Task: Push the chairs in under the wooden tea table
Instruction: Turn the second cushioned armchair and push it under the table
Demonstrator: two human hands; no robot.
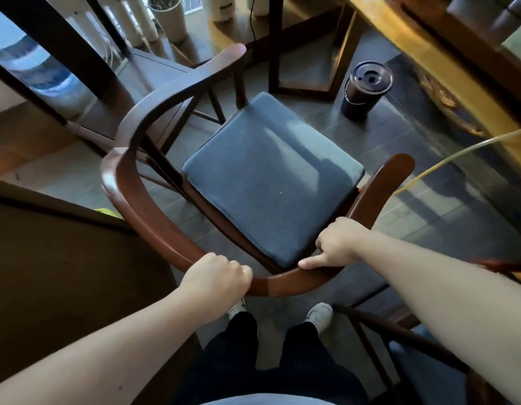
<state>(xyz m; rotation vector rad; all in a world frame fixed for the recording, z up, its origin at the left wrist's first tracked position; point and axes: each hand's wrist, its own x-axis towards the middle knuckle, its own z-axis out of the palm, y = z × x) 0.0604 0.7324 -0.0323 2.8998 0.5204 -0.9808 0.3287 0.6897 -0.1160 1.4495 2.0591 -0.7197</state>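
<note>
A dark wooden armchair (142,194) with a curved back rail and a blue seat cushion (271,176) stands right in front of me. My left hand (217,279) is closed around the back rail at its lower left. My right hand (336,244) grips the same rail further right, thumb lying along the wood. The wooden tea table (446,45) runs along the upper right, its edge beyond the chair's front. The chair stands on the floor, apart from the table.
A dark lidded bin (364,89) stands on the floor beside the table's leg frame (306,83). Another chair's rail (399,331) is at lower right. A brown surface (63,258) fills the lower left. A pale hose (458,156) crosses at right.
</note>
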